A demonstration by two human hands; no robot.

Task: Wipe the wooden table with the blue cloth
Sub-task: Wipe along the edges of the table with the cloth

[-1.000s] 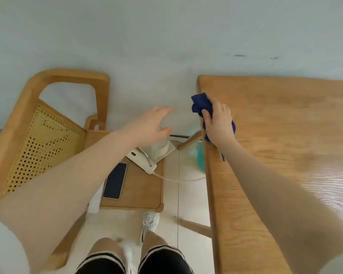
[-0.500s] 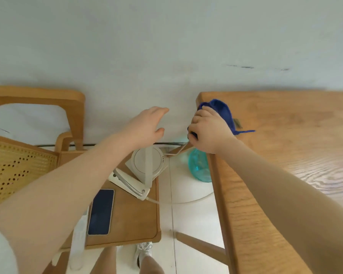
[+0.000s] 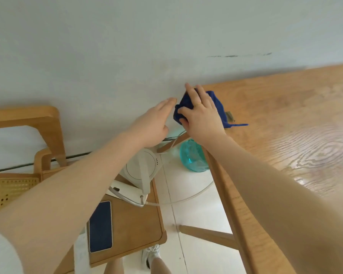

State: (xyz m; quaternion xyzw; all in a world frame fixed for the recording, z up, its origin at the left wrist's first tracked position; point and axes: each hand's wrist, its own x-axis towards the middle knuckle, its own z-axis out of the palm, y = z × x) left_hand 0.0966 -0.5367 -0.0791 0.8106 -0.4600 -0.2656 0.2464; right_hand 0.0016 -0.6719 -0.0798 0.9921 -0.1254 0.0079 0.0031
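Right hand (image 3: 201, 113) lies over the bunched blue cloth (image 3: 216, 104), fingers stretched forward across it, thumb tucked round its near-left edge, pressing it onto the far-left corner of the wooden bench (image 3: 285, 119). Left hand (image 3: 153, 123) hovers off the bench just left of the cloth, fingers straight and together, holding nothing; whether its fingertips touch the cloth cannot be told. A small dark scrap (image 3: 230, 116) lies on the wood just right of the cloth. Bench surface to the right of the hand shows a glossy sheen, possibly damp from wiping, though glare would look the same. Judgement: wiping is underway at the corner; the scrap and the broad expanse rightward appear left to do.
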